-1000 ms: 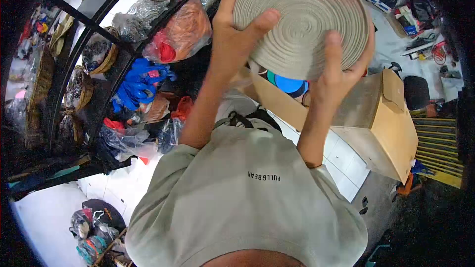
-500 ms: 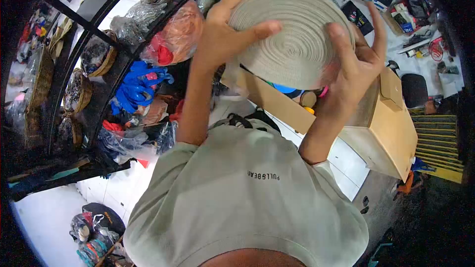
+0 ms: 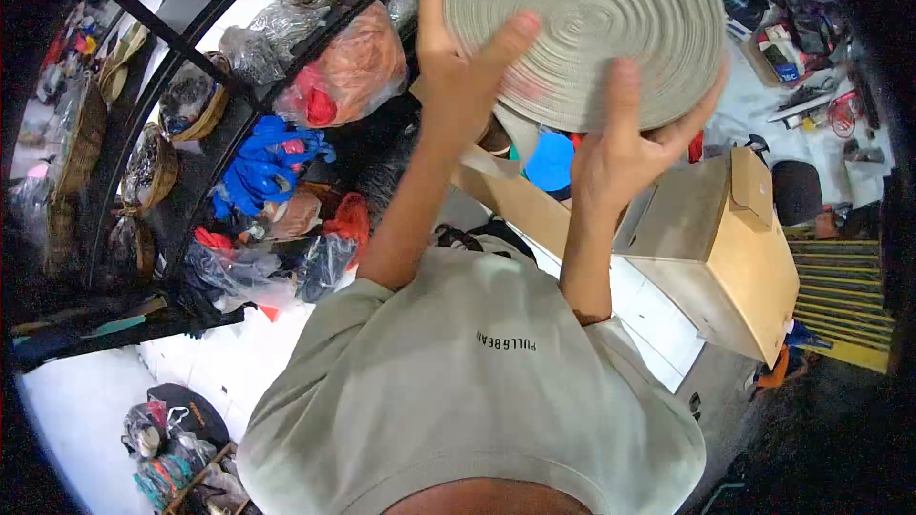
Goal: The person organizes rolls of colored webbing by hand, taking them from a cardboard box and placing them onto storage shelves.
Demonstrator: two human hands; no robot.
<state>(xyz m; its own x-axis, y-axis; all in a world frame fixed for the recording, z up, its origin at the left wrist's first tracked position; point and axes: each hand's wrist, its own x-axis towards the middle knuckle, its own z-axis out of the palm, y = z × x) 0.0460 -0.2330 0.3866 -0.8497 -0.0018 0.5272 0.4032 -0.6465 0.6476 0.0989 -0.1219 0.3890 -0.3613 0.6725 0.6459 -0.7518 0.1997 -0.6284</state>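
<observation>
A large flat roll of beige webbing (image 3: 592,24), wound in a tight spiral, is held up in front of me at the top of the view. My left hand (image 3: 463,67) grips its left rim, thumb lying on the near face and the other fingers mostly hidden behind. At the lower right rim is my right hand (image 3: 634,143), with its thumb against the face and fingers wrapped round the edge. Below the roll, an open cardboard box (image 3: 510,200) contains a round blue item (image 3: 551,162) and other coloured things that are partly covered.
On my left, a black shelf rack (image 3: 181,48) bears wicker baskets (image 3: 196,100), plastic-wrapped bundles, an orange bag (image 3: 358,62) and blue cloth (image 3: 267,167). A wooden cabinet (image 3: 739,262) stands to the right. Tools and small packages (image 3: 782,52) lie at the upper right.
The roll has moved up and to the right in view and looks larger. My right hand, earlier with fingers spread at its right side, now wraps round the lower rim. The round blue item shows more.
</observation>
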